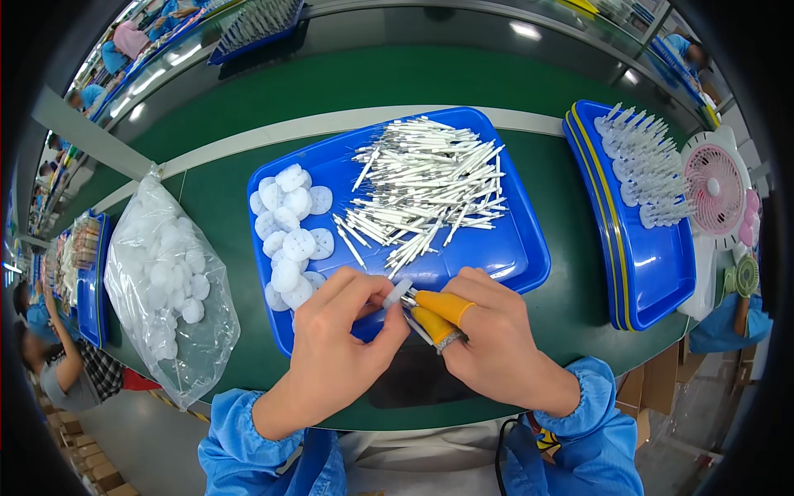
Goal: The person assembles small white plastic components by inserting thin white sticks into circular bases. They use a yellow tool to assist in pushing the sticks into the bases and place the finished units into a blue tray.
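My left hand (343, 331) pinches a small white translucent plastic disc (398, 291) between thumb and fingers. My right hand (500, 339) is closed around yellow-handled pliers (442, 307), whose metal jaws meet the disc's edge. Exactly what the jaws grip is too small to make out. Both hands are over the near edge of a blue tray (521, 269). In that tray lies a loose heap of thin white rods with dark tips (430, 186). A pile of white round plastic discs (289, 231) fills its left side.
To the left lies a clear plastic bag (174, 289) of similar discs. At right, stacked blue trays (662, 281) hold rows of upright assembled pieces (641, 161) beside a pink fan (715, 186). Another filled tray (256, 29) sits beyond the green table (529, 91). Other people work farther off.
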Demonstrator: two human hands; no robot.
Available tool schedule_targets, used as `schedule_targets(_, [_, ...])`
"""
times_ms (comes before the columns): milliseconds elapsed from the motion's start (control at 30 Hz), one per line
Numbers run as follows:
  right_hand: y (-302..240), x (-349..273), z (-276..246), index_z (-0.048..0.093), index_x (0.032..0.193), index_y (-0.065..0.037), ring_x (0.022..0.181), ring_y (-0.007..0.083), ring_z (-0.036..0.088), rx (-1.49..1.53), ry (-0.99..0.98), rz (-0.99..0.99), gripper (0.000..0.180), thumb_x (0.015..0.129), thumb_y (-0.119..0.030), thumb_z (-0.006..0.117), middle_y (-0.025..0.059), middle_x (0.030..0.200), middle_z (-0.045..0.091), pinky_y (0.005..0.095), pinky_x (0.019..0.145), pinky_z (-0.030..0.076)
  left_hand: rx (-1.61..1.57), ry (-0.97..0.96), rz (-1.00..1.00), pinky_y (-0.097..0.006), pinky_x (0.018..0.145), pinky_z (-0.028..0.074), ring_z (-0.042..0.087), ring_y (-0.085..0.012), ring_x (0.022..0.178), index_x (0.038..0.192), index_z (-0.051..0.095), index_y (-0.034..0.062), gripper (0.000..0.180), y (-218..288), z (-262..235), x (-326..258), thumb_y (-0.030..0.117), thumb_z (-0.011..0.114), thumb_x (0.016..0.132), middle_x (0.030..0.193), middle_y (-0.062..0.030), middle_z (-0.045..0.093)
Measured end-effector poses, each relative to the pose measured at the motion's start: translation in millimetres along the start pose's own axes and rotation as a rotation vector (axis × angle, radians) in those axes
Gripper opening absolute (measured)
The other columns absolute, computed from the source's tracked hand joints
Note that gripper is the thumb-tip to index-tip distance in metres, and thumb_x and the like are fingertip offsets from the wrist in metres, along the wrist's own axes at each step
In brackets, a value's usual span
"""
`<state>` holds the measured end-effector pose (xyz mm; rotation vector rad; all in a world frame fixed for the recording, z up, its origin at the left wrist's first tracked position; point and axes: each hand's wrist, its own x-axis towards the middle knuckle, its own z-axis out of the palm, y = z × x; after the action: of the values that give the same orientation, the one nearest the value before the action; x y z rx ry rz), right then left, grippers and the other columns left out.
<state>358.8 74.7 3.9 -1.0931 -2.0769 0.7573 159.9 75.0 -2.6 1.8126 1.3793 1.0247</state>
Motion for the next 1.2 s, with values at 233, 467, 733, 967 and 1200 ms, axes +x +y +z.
schedule_targets(233, [-1,-2,15,0.072,0.091,0.009,0.077,0.0331,0.057,0.014,0.148,-0.019,0.032,0.059,0.010,0.068,0.0137,0.083,0.058,0.0437,0.066,0.046,0.122,-0.011,0.082,-0.035,0.062,0.056,0.071,-0.0277,0.072,0.101,0.069,-0.0024,0.020,4,0,-6,0.000,0.077,0.083,0.089,-0.0141,0.065])
schedule_targets(467, [0,0,9,0.075,0.102,0.005,0.075,0.0326,0.057,0.082,0.200,0.035,0.040,0.063,0.011,0.070,0.0136,0.087,0.064,0.0397,0.069,0.048,-0.210,0.023,-0.149,-0.035,0.083,0.064,0.076,-0.0251,0.096,0.120,0.067,-0.0025,0.030,9,-1,-3,0.003,0.076,0.092,0.094,-0.0128,0.067])
schedule_targets(733, [-6,0,-8,0.078,0.113,-0.001,0.087,0.0280,0.054,-0.051,0.197,-0.097,0.051,0.064,0.009,0.070,0.0086,0.109,0.066,0.0359,0.070,0.048,-0.463,-0.039,-0.054,-0.037,0.095,0.063,0.072,-0.0250,0.115,0.130,0.064,-0.0002,0.045,5,-7,0,-0.005,0.077,0.088,0.119,-0.0115,0.063])
schedule_targets(967, [-4,-1,-13,0.078,0.111,0.002,0.087,0.0283,0.053,-0.098,0.134,-0.136,0.054,0.058,0.007,0.069,0.0107,0.111,0.065,0.0354,0.069,0.048,-0.350,-0.116,-0.044,-0.034,0.101,0.060,0.068,-0.0251,0.123,0.133,0.060,-0.0014,0.052,5,-10,0,-0.017,0.071,0.084,0.127,-0.0101,0.054])
schedule_targets(1200, [-5,0,-7,0.079,0.102,0.005,0.086,0.0290,0.053,-0.037,0.131,-0.071,0.051,0.053,0.006,0.067,0.0118,0.111,0.065,0.0362,0.069,0.048,-0.327,-0.087,-0.052,-0.034,0.096,0.063,0.071,-0.0246,0.116,0.132,0.062,-0.0002,0.052,6,-9,0,-0.013,0.075,0.083,0.124,-0.0110,0.058])
